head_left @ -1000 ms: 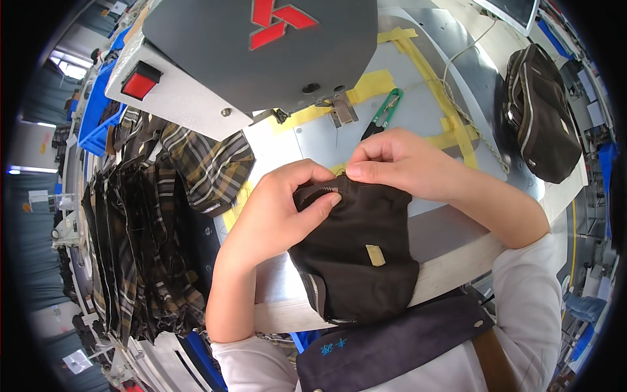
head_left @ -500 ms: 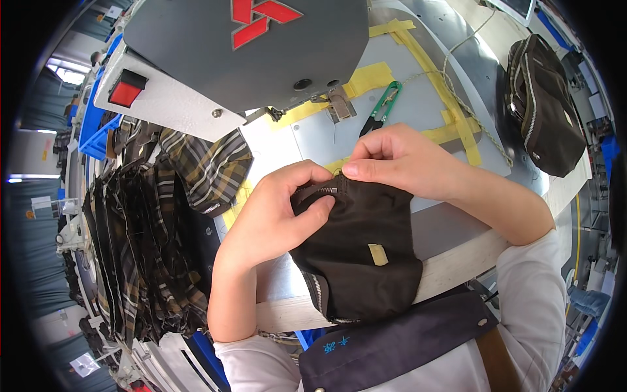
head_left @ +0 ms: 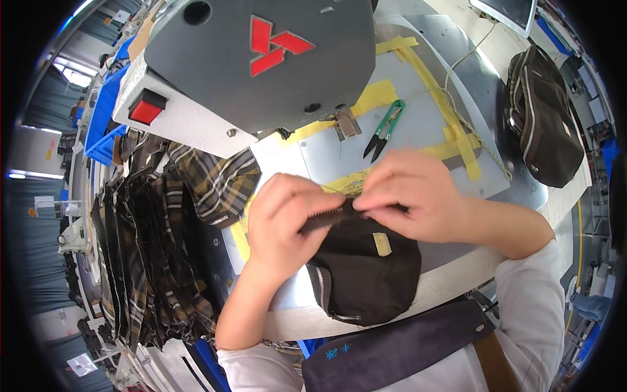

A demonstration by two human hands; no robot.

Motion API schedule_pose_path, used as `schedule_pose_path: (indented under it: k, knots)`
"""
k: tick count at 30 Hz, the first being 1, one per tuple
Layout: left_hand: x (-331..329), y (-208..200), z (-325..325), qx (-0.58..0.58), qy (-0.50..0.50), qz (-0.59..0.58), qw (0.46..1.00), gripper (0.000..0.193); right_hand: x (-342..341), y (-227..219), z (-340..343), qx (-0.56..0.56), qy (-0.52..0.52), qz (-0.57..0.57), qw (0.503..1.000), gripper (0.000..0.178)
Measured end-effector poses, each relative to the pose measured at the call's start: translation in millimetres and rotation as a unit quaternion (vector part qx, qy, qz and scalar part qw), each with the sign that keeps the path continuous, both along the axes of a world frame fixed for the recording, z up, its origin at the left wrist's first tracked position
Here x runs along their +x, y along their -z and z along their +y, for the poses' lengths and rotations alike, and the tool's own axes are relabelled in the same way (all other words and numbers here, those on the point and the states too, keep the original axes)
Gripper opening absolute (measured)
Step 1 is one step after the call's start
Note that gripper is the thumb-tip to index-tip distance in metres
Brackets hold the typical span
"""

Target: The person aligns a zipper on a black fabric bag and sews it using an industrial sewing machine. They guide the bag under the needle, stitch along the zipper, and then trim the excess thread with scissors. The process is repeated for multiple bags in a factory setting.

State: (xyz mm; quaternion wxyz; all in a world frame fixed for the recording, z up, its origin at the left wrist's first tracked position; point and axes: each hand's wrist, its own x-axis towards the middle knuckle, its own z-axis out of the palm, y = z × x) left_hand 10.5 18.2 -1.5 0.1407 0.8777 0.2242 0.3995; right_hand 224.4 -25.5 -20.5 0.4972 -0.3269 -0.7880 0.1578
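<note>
A dark brown fabric pouch piece [head_left: 375, 281] with a silver zipper along its lower left edge and a small pale tab lies by the table's front edge. Its top edge, with another zipper, is lifted between my two hands. My left hand [head_left: 281, 222] is closed on the zippered top edge, thumb below and fingers above. Beside it, my right hand [head_left: 418, 196] pinches the same edge, its fingers curled and slightly blurred. Green-handled thread snips [head_left: 390, 124] lie beyond my right hand. Past my hands is the sewing machine's presser foot [head_left: 346, 124].
The grey sewing machine head [head_left: 281, 78] overhangs the far left, with a red switch [head_left: 147, 108] on its side. Plaid fabric pieces [head_left: 150, 255] hang in a stack at left. A finished-looking brown zippered bag [head_left: 552, 130] sits at right. Yellow tape [head_left: 450, 153] marks the work plate.
The pouch piece's top edge has been raised and bent between my hands, and its pale tab now sits closer to them. My right fingers have curled in more. The whole view has shifted slightly.
</note>
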Motion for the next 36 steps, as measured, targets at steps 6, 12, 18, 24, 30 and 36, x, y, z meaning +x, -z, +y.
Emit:
schedule_pose_path:
  k: [6,12,18,24,30,36]
  knots:
    - [-2,14,-2,0.12,0.006,-0.061,0.991,0.031,3,4,2,0.215,-0.018,-0.04,0.976,0.018]
    - [-3,17,-4,0.13,0.015,-0.074,0.989,0.03,0,8,1,0.268,-0.005,-0.04,0.963,0.019]
    - [-2,17,-4,0.136,0.018,-0.075,0.988,0.028,3,7,-1,0.275,-0.008,-0.062,0.959,0.018]
    - [-2,16,-5,0.146,0.007,-0.059,0.988,0.028,2,8,-2,0.29,-0.013,-0.064,0.955,0.018]
    - [0,15,-3,0.137,0.01,-0.03,0.99,0.031,2,6,-6,0.29,-0.003,-0.062,0.955,0.015]
    - [5,21,2,0.104,0.004,0.024,0.994,0.034,10,9,-5,0.245,-0.015,-0.088,0.965,0.024]
